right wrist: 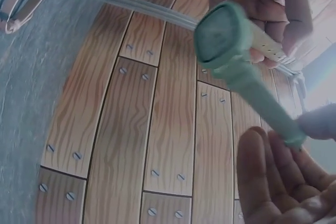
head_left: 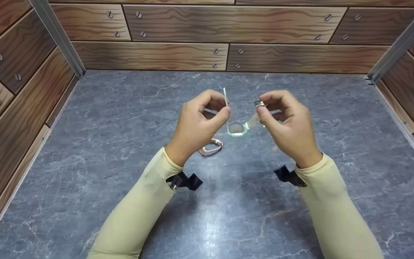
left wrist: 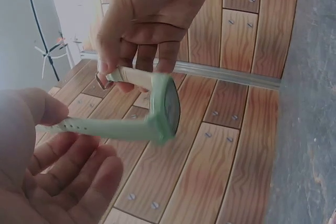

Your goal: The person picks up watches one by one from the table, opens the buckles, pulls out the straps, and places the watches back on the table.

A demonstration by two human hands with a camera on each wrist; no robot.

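A pale green wristwatch (head_left: 236, 130) hangs unfastened between both hands, its case lowest and above the table. My left hand (head_left: 201, 118) pinches the holed strap end between thumb and fingers; the strap holes (left wrist: 73, 126) show in the left wrist view. My right hand (head_left: 290, 122) pinches the other strap end at the metal buckle (head_left: 259, 103). In the right wrist view the square watch face (right wrist: 218, 34) is turned toward the camera, too blurred to read. A second watch, pinkish with a closed band (head_left: 211, 147), lies on the table near my left hand, partly hidden by it.
Grey marbled tabletop (head_left: 120, 144) lies under both arms. Wood-patterned panels (head_left: 178, 55) with metal corner strips (head_left: 58, 39) wall the back and sides. Black wrist cameras (head_left: 189, 181) are worn at the cuffs of the pale yellow sleeves (head_left: 131, 216).
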